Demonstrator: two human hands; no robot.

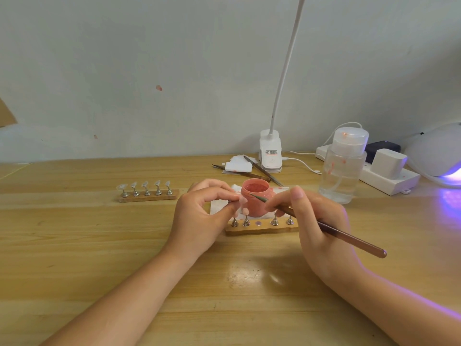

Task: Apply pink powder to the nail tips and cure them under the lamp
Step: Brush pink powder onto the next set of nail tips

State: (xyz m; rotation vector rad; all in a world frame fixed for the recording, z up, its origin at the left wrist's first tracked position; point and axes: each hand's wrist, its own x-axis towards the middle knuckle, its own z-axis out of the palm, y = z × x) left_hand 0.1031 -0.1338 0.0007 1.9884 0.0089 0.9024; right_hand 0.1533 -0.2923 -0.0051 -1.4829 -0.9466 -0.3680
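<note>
Right hand (316,221) grips the brush (324,227), long axis slanting, tip aimed up-left over the open pink powder jar (255,201); left hand (199,216) pinches a nail tip (240,199) just beside the jar

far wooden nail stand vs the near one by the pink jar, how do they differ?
The far wooden nail stand has all five metal pegs seated, each with a clear, uncoated tip. The near wooden nail stand shows four pegs and one bare slot, and the one tip visible on it looks pink. The far one stands clear of both hands; the near one lies partly behind them. Both are short wooden strips.
</note>
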